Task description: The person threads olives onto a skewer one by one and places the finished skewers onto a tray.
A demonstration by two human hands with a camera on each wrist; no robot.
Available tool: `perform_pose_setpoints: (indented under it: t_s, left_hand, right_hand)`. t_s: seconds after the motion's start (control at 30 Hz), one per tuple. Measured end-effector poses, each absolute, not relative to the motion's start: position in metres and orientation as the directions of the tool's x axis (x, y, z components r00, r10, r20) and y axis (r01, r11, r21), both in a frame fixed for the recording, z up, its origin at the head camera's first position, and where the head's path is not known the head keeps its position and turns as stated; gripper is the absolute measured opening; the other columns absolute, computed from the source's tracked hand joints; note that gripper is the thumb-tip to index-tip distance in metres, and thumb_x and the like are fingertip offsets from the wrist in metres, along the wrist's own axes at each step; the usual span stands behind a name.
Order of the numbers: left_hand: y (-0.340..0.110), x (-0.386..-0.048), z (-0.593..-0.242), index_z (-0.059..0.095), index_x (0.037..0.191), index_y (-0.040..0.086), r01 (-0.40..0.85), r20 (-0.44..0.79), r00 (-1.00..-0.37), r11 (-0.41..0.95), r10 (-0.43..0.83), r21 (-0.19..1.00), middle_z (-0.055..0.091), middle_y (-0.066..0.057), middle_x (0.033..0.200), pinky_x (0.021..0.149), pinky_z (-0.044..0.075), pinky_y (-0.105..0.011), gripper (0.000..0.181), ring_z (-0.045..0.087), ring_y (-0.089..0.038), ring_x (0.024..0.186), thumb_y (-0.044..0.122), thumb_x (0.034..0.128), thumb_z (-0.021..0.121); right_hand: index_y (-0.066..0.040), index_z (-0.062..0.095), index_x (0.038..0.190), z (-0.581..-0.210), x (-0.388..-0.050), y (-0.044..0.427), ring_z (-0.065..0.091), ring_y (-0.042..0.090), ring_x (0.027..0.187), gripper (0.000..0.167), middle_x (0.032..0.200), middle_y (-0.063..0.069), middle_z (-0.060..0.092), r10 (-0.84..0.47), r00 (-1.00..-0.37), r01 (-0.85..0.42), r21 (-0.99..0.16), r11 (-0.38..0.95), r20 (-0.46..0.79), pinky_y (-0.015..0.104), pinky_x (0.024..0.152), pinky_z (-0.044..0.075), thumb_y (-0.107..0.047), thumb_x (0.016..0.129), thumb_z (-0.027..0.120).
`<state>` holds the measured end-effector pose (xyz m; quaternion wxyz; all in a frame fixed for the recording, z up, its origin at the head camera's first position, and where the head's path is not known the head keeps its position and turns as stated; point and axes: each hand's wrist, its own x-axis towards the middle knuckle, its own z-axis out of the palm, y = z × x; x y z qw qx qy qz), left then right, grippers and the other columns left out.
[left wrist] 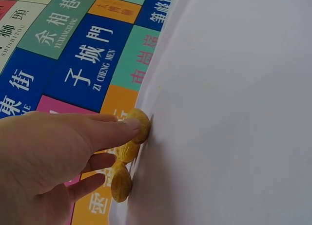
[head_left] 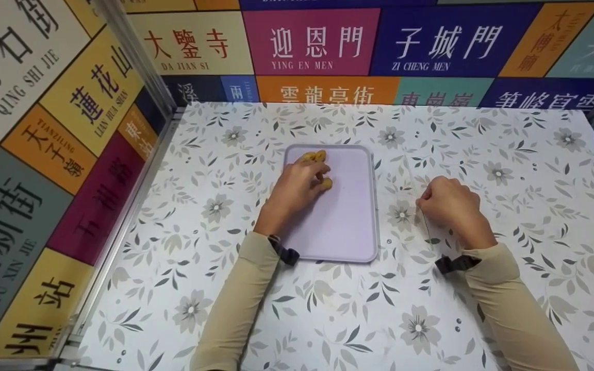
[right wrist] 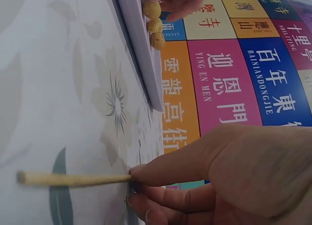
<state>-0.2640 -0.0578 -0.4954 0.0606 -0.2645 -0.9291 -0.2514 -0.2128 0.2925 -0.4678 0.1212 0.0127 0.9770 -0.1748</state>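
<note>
On the lilac tray (head_left: 346,216), my left hand (head_left: 297,190) pinches a small yellow-brown round lump (head_left: 327,183) between thumb and fingers. Two more such lumps (head_left: 319,154) lie by the knuckles near the tray's far left corner. The left wrist view has the thumb on the pinched lump (left wrist: 141,125), with another lump (left wrist: 121,183) close under the fingers. Right of the tray, just over the tabletop, my right hand (head_left: 451,206) holds a thin wooden stick (right wrist: 73,179) between thumb and fingertips; its free end points down toward the table.
The table is covered with a white floral cloth (head_left: 415,288). Colourful panels with Chinese lettering (head_left: 312,41) stand along the back and the left side (head_left: 85,108). The tray has a low raised rim.
</note>
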Motion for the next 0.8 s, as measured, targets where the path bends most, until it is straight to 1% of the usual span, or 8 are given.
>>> perform_pose_setpoints:
  t_s: [0.17,0.37,0.5,0.57,0.6,0.67,0.77,0.8]
  left_hand:
    - [-0.058,-0.264,-0.497,0.082,0.116,0.012,0.549,0.253,-0.835,0.717,0.488,0.43,0.078,-0.008,0.127,0.118,0.049,-0.041,0.02,0.066,-0.029,0.134,0.024,0.1009,0.079]
    - [-0.059,-0.264,-0.495,0.078,0.119,0.011,0.512,0.233,-0.857,0.704,0.46,0.492,0.079,-0.004,0.12,0.105,0.056,-0.036,0.018,0.072,-0.022,0.116,0.021,0.1037,0.075]
    - [-0.063,-0.267,-0.49,0.074,0.124,0.01,0.471,0.243,-0.878,0.648,0.413,0.599,0.079,-0.003,0.118,0.101,0.057,-0.033,0.02,0.071,-0.02,0.112,0.02,0.1057,0.072]
    - [-0.066,-0.269,-0.487,0.072,0.127,0.009,0.448,0.245,-0.886,0.595,0.393,0.667,0.078,-0.004,0.119,0.1,0.057,-0.031,0.023,0.071,-0.019,0.113,0.016,0.1053,0.072]
    - [-0.068,-0.27,-0.486,0.072,0.128,0.008,0.435,0.244,-0.891,0.567,0.382,0.7,0.078,-0.005,0.119,0.099,0.057,-0.031,0.024,0.071,-0.018,0.112,0.014,0.1051,0.072]
    - [-0.071,-0.271,-0.485,0.07,0.131,0.007,0.407,0.245,-0.902,0.506,0.356,0.76,0.079,-0.006,0.121,0.099,0.058,-0.032,0.027,0.073,-0.016,0.113,0.01,0.1046,0.072]
    - [-0.075,-0.271,-0.484,0.067,0.133,0.006,0.362,0.242,-0.919,0.423,0.313,0.831,0.08,-0.008,0.123,0.1,0.059,-0.033,0.029,0.075,-0.016,0.114,0.01,0.105,0.071]
    - [-0.075,-0.271,-0.483,0.067,0.134,0.007,0.348,0.239,-0.924,0.4,0.298,0.848,0.081,-0.008,0.123,0.099,0.059,-0.034,0.029,0.076,-0.017,0.113,0.011,0.1057,0.071]
  right_hand:
    - [-0.008,0.083,0.105,-0.467,-0.213,0.293,0.068,0.036,0.085,0.029,0.109,0.021,0.077,-0.014,-0.961,0.081,-0.33,0.941,-0.277,0.052,0.07,0.05,-0.021,0.091,0.062]
    - [-0.01,0.082,0.099,-0.465,-0.213,0.293,0.063,0.032,0.079,0.026,0.095,0.015,0.073,-0.007,-0.947,0.105,-0.332,0.937,-0.32,0.045,0.065,0.044,-0.019,0.087,0.06]
    - [-0.014,0.072,0.076,-0.465,-0.214,0.293,0.06,0.03,0.076,0.021,0.084,0.011,0.068,0.002,-0.954,0.112,-0.35,0.93,-0.301,0.043,0.064,0.042,-0.02,0.09,0.059]
    - [-0.015,0.068,0.071,-0.465,-0.214,0.293,0.061,0.029,0.074,0.023,0.081,0.009,0.067,0.008,-0.96,0.116,-0.37,0.922,-0.281,0.042,0.064,0.042,-0.02,0.092,0.058]
    - [-0.014,0.068,0.073,-0.465,-0.214,0.293,0.061,0.029,0.074,0.024,0.081,0.009,0.067,0.009,-0.962,0.117,-0.381,0.917,-0.273,0.042,0.064,0.042,-0.021,0.093,0.057]
    - [-0.011,0.071,0.085,-0.465,-0.214,0.294,0.064,0.03,0.076,0.022,0.087,0.011,0.07,0.007,-0.97,0.11,-0.41,0.906,-0.245,0.043,0.065,0.044,-0.022,0.098,0.057]
    - [-0.005,0.071,0.107,-0.466,-0.214,0.291,0.068,0.032,0.084,0.024,0.102,0.017,0.073,-0.014,-0.985,0.068,-0.466,0.882,-0.17,0.043,0.069,0.047,-0.024,0.104,0.058]
    - [-0.004,0.07,0.11,-0.467,-0.214,0.29,0.068,0.033,0.088,0.024,0.106,0.019,0.073,-0.03,-0.99,0.042,-0.489,0.871,-0.138,0.042,0.072,0.047,-0.025,0.106,0.058]
